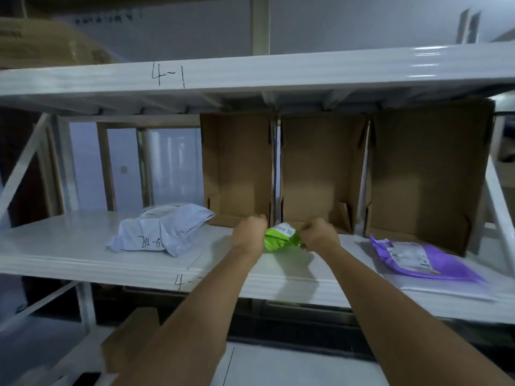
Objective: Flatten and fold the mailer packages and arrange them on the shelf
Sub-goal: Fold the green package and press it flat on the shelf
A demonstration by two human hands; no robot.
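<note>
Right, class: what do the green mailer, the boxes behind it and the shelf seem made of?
Green mailer: probably thin glossy plastic film, since it crumples between the left hand and right hand.
Boxes: matte brown cardboard with folded flaps.
Shelf: likely white painted metal, faintly shiny.

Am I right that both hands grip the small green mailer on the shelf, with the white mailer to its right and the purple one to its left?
Not quite: the sides are swapped. The head view shows the left hand and right hand gripping the small green plastic mailer on the white metal shelf, with the white plastic mailer to its left and the flat purple plastic mailer to its right.
</note>
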